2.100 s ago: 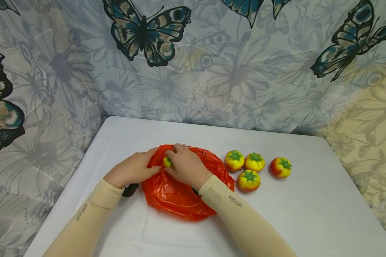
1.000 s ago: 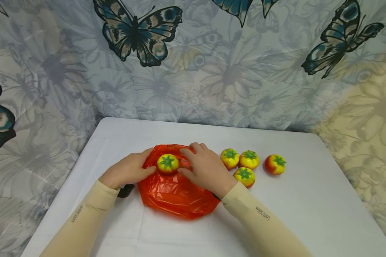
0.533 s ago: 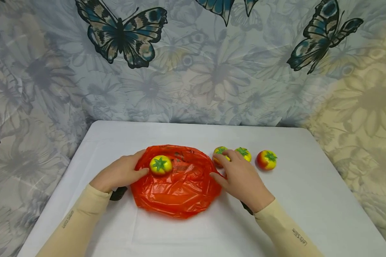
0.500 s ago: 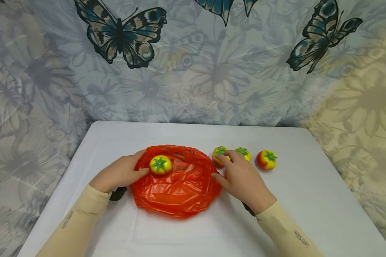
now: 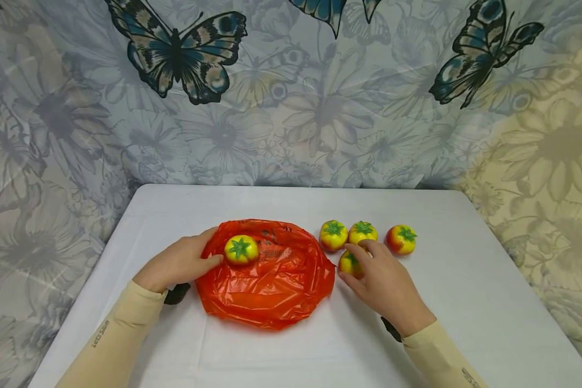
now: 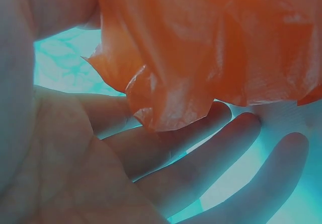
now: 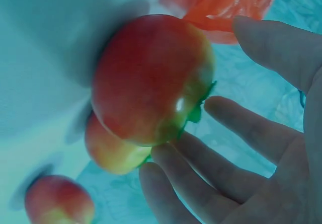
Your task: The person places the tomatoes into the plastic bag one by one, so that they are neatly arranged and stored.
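Between the left hand (image 5: 179,264) and the right hand (image 5: 388,283) the crinkled plastic (image 5: 271,293) is glossy orange-red with small dark print along its far part. Beside the left thumb, one fruit (image 5: 237,257) is yellow under a green star of leaves. The fruit nearest the right fingers (image 7: 151,78) is deep red, turning yellow toward its green top. Beyond that hand, two yellow fruits (image 5: 333,237) wear green leaves, and another fruit (image 5: 397,242) is mostly red with a yellow flank. Both sleeves (image 5: 121,328) are cream with dark lettering; the tabletop (image 5: 271,355) around the hands is white. Farther off, the backdrop (image 5: 330,134) carries grey-blue florals, yellowish beyond the right hand, and butterflies (image 5: 175,51) in black, teal and cream.
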Available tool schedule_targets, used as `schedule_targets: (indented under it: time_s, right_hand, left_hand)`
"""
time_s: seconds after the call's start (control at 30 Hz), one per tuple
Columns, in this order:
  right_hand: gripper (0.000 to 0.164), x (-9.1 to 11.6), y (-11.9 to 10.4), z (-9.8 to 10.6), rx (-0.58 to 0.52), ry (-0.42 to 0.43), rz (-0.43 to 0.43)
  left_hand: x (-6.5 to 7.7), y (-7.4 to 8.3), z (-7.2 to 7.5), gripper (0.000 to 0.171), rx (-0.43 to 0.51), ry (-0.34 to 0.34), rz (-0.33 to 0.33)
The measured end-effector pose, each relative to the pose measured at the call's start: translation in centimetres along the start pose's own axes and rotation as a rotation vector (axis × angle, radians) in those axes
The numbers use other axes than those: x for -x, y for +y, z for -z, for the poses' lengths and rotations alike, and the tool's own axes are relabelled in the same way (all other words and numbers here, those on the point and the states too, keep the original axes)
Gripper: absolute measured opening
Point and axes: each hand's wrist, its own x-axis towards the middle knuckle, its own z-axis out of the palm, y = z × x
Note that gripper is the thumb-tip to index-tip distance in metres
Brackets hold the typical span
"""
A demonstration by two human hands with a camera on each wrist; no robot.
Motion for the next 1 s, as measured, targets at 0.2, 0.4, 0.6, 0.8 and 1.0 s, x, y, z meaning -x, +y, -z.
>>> schedule_targets:
  time_s: [0.2, 0.4, 0.6, 0.8, 1.0]
  right_hand:
    - [0.064, 0.2, 0.3, -0.5, -0.010, 0.020, -0.008]
    - [0.062, 0.4, 0.5, -0.9, -0.019, 0.023, -0.015]
    - [0.062, 0.4, 0.6, -1.1, -0.018, 0.017, -0.027]
    - [0.061, 0.4, 0.5, -1.3, -0.020, 0.013, -0.043]
    - [0.059, 0.4, 0.6, -1.5, -0.036, 0.028, -0.042]
  left_hand:
    - [-0.1, -0.1, 0.0, 0.078, 0.005, -0.004, -0.003]
    - [-0.2, -0.3, 0.0, 0.079, 0.006, -0.007, 0.000]
    - [-0.2, -0.3, -0.1, 0.079, 0.014, -0.008, 0.005]
    - [-0.2, -0.4, -0.1, 0.078, 0.009, -0.006, 0.006]
    - [-0.2, -0.3, 0.0, 0.078, 0.014, -0.010, 0.008]
